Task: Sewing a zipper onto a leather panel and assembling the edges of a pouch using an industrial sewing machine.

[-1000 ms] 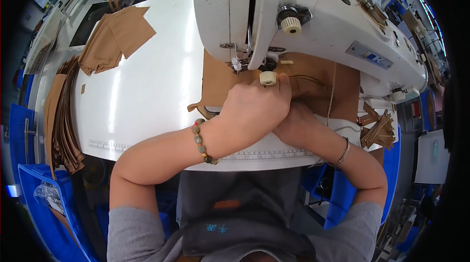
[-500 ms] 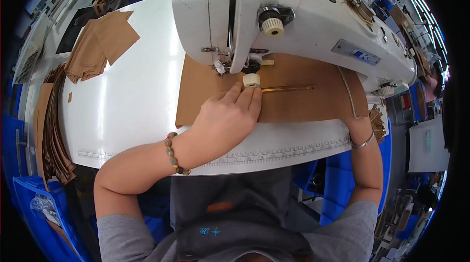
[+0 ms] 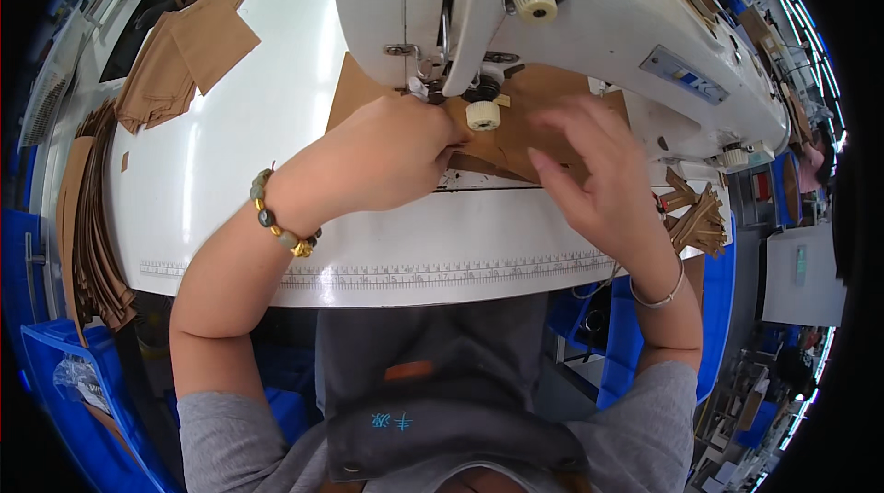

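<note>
Brown panel (image 3: 511, 139) was laid on the white tabletop (image 3: 285, 42), beneath the needle end of the sewing machine (image 3: 589, 23). The left hand (image 3: 391, 154) was held just before that needle end, its fingers curled at the panel; whether the panel was gripped could not be told, the fingertips being hidden. The right hand (image 3: 594, 166), somewhat blurred, was released, its thumb and fingers parted, before the machine's arm. Brown pieces (image 3: 189, 56) were stacked left of the machine; brown strips (image 3: 698, 221) were bundled near its right end.
</note>
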Demonstrator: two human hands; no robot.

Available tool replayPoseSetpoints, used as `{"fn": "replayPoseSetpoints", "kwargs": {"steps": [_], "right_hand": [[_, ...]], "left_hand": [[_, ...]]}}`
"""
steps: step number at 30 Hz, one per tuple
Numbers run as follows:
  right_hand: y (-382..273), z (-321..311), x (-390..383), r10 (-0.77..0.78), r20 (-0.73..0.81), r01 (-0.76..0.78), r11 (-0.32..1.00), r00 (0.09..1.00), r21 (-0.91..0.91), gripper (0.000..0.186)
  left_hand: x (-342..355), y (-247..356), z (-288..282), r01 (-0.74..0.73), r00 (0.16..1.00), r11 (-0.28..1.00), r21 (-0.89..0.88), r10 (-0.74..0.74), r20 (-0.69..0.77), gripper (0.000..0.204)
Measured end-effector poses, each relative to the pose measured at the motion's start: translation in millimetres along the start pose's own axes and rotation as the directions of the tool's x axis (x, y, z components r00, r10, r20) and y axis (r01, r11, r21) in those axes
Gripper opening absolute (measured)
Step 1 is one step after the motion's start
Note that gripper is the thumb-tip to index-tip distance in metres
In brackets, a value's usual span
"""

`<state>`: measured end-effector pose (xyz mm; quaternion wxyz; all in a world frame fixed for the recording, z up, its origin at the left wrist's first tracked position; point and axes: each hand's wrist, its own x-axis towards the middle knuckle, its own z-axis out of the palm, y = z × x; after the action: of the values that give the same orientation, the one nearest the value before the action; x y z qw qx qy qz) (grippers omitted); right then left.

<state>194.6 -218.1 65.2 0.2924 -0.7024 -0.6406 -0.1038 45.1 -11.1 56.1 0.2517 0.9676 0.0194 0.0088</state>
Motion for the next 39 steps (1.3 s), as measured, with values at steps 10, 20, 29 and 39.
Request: {"fn": "replayPoseSetpoints", "kwargs": {"steps": [10,20,29,39], "right_hand": [[10.1,53.5,-7.5,-0.094,0.228,0.086,0.995,0.969,0.045,0.032],[-7.6,64.3,8.7,-0.056,0.388,0.131,0.977,0.92,-0.169,0.043],[10.0,64.4,17.0,0.164,0.433,-0.242,0.961,0.886,0.132,0.032],[12.6,65.8,14.4,0.101,0.395,-0.212,0.945,0.913,0.248,0.039]], "left_hand": [[-63.5,-0.8,45.5,-0.169,0.922,0.924,0.343,0.271,-0.275,0.052],[-142.1,-19.9,49.6,-0.227,0.873,0.86,0.457,0.387,-0.296,0.032],[-57.2,-85.1,31.1,0.108,0.927,0.948,0.301,0.014,-0.375,0.045],[27.0,-139.3,26.2,0.072,0.976,0.997,-0.011,-0.073,-0.207,0.042]]}}
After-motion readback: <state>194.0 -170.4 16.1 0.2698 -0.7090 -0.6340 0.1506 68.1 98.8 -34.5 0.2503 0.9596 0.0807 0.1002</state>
